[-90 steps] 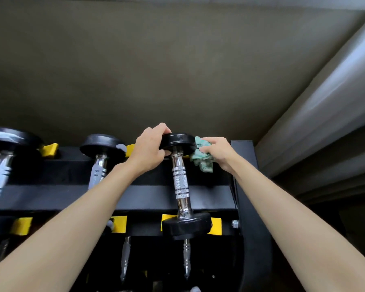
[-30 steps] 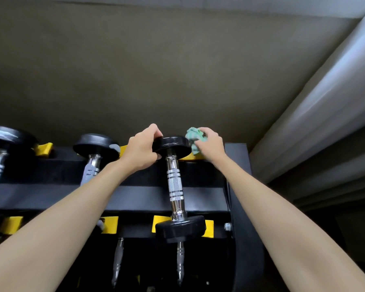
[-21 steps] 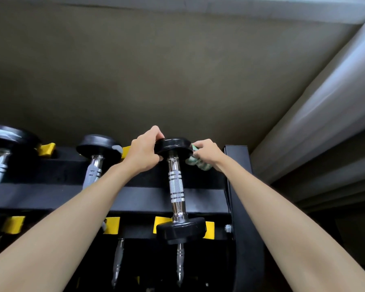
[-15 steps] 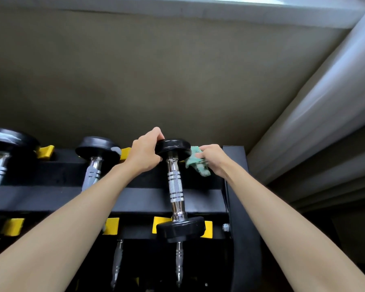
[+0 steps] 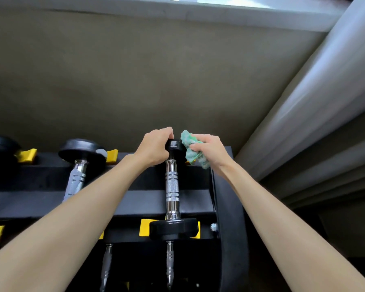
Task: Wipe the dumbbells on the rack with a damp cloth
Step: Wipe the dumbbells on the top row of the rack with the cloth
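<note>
A dull olive-tan wall [image 5: 135, 70] fills the background. Along its top runs a pale grey ledge [image 5: 177, 12] under a bright strip of window [image 5: 251, 0]. Grey-white curtain [image 5: 325, 98] folds slant down the right side.

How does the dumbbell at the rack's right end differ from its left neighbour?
The end dumbbell is gripped by the left hand, while the right hand holds the cloth against its far head; the neighbour dumbbell is untouched. The neighbour dumbbell's far head looks wider than the end dumbbell's. Both have black heads and chrome handles.
</note>
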{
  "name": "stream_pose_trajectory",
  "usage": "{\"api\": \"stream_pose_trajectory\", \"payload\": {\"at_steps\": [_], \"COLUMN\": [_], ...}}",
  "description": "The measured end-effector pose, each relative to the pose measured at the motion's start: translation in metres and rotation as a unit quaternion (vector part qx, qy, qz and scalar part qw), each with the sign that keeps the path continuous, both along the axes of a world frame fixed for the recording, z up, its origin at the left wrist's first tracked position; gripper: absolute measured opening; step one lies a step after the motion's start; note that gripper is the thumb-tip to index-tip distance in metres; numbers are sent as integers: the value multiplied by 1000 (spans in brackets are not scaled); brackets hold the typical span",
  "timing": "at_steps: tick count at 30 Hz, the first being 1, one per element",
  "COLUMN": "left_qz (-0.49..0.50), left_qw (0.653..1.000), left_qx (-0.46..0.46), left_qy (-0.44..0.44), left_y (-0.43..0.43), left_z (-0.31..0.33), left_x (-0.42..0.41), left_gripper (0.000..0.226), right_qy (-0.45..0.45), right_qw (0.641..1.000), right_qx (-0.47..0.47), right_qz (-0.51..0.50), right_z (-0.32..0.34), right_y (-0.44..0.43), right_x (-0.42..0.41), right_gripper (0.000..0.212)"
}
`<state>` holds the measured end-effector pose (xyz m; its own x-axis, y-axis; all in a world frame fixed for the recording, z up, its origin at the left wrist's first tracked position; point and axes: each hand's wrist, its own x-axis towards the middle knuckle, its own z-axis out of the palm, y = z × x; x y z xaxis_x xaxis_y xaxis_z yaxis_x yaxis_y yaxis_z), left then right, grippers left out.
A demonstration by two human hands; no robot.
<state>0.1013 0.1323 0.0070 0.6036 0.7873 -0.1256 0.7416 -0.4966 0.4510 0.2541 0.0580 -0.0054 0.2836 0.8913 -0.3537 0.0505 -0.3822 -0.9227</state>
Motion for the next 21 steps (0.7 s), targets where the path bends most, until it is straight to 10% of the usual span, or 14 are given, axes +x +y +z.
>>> {"api": "stream_pose_trajectory", "payload": {"at_steps": [5,13,17,21], "left_qz": [-23,45,71,103], "left_qw": [1000,982,982,982], "left_qx": [-8,-128,-106,-93], "left_qy": [-6,-131,-137,-129], "left_y": [4,-1,-13,-27], "left_z": [-1,-10,-11,-13], "left_x": [-4,-27,-45,-59], "left_gripper": [31,63,73,71], "right_qy": [166,-77,-343,-329], "right_qw": [986,992,914,904], "right_qx": [-1,80,129,68], "right_qz": [-29,59,176,264], "right_z": [3,-11,-18,-12], "right_y": [-18,-28,-21,-17], "right_x": [15,-32,-57,-66], "right_gripper": [30,42,46,53]}}
